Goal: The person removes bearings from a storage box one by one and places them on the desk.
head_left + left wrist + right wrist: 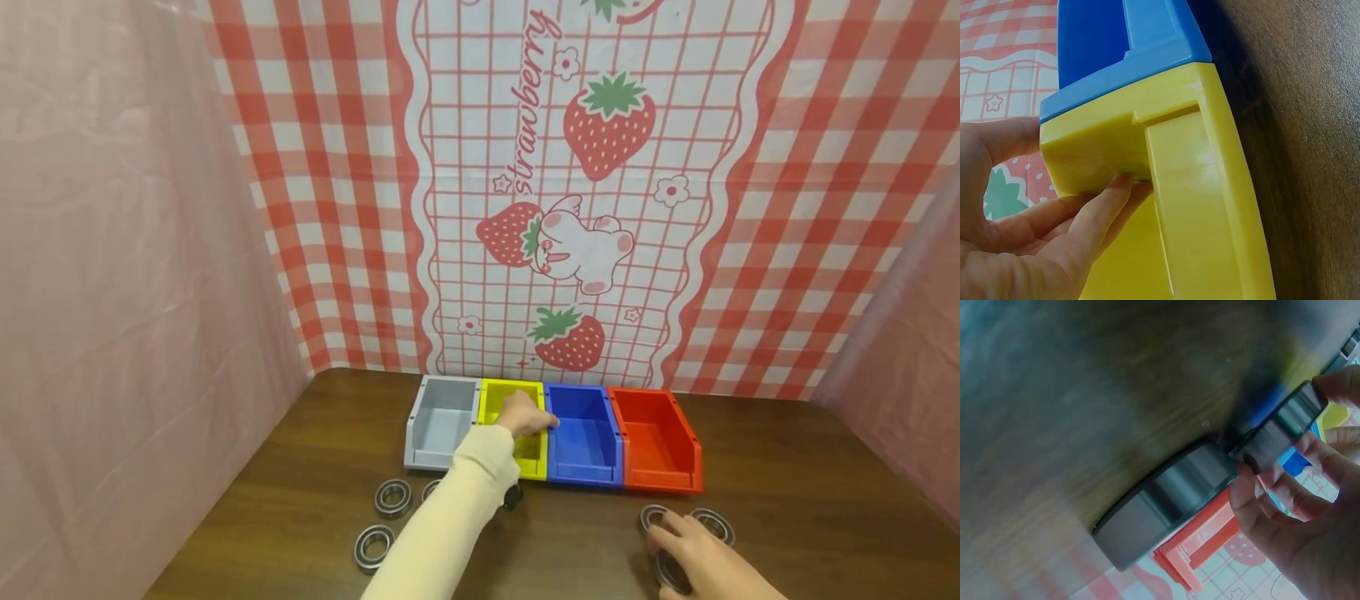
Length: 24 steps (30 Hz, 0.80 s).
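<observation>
My left hand [522,414] reaches into the yellow bin [1194,187]. In the left wrist view its fingers [1107,206] extend inside the bin, the thumb lies by the edge of the side wall next to the blue bin [583,442], and no bearing shows in the hand. At the right front, my right hand [701,554] pinches a ball bearing [1285,428] between thumb and fingers, low over the table. A second bearing [654,517] lies just beyond those fingers, and another bearing [713,526] sits to their right.
A grey bin [444,421] and a red bin [656,442] flank the yellow and blue ones in one row. On the left of the brown table [300,500] lie bearings [373,547], one partly behind the left sleeve [442,517]. A checked strawberry cloth [345,208] hangs behind.
</observation>
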Tool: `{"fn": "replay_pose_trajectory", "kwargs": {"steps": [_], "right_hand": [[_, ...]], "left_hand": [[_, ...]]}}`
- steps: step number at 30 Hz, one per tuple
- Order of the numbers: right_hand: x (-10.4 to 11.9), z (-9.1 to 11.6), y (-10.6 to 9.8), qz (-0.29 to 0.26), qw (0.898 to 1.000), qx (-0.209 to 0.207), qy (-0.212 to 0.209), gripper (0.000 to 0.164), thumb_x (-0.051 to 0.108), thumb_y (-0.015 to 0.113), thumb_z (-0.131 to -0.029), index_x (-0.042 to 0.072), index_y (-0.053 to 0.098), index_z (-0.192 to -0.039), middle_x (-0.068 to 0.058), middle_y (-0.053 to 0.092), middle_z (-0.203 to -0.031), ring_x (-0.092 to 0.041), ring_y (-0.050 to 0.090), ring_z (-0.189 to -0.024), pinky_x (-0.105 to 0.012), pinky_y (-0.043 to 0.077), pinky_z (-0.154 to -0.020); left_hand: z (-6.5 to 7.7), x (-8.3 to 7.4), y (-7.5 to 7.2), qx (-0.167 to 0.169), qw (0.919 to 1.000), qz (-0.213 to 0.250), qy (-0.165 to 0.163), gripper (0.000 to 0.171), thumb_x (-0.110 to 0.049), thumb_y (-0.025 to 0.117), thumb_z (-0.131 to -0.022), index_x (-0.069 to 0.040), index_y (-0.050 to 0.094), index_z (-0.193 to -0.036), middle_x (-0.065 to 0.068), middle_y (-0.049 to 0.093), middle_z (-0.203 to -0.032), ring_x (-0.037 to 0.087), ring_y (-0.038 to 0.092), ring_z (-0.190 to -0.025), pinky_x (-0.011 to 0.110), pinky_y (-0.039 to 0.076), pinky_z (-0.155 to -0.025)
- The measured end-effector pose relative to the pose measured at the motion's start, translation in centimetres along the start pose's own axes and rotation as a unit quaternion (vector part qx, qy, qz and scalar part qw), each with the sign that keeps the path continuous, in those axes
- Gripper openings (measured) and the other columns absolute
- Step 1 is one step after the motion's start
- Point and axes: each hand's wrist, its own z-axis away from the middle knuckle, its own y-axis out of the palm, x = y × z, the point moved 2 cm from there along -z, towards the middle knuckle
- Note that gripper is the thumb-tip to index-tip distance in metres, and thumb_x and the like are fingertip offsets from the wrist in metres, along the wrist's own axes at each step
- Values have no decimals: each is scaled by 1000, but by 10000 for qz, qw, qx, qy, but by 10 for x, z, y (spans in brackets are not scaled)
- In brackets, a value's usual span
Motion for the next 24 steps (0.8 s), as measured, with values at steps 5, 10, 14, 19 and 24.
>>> {"fn": "replay_pose_trajectory", "kwargs": {"steps": [5,10,14,19,24], "right_hand": [[3,2,0,-36,10000,59,-6,51,29,79,-69,7,64,-112,-21,60,-121,-40,60,-105,-65,49,-81],[8,4,0,379,9983,-311,-322,37,29,81,-65,18,63,-96,-5,60,-103,-18,59,-85,-45,56,-68],[11,5,-7,690,9947,-583,-485,36,32,83,-66,23,64,-95,2,60,-99,-10,57,-80,-38,56,-67],[16,-1,-33,906,9828,-1176,-1101,31,38,84,-67,23,68,-90,10,63,-89,-4,58,-77,-28,52,-65],[38,-33,-66,250,9716,-2157,-938,26,8,84,-65,12,69,-86,3,66,-82,-9,60,-72,-25,53,-64]], "left_hand": [[0,-1,-1,28,10000,14,67,32,-22,79,-76,1,59,-86,8,57,-71,17,52,-61,25,43,-56],[2,2,-3,100,9996,9,246,40,-26,79,-79,7,63,-96,13,64,-85,18,55,-67,27,51,-64],[9,1,-8,-100,9976,-222,655,55,-33,75,-82,9,61,-114,20,66,-112,24,63,-89,35,56,-82],[15,0,-19,-707,9808,-889,1584,60,-42,68,-87,2,59,-126,18,63,-127,27,66,-105,38,54,-90],[34,8,-45,-1270,9295,-2213,2663,62,-48,64,-88,0,59,-128,14,62,-130,29,61,-118,41,52,-95]]}}
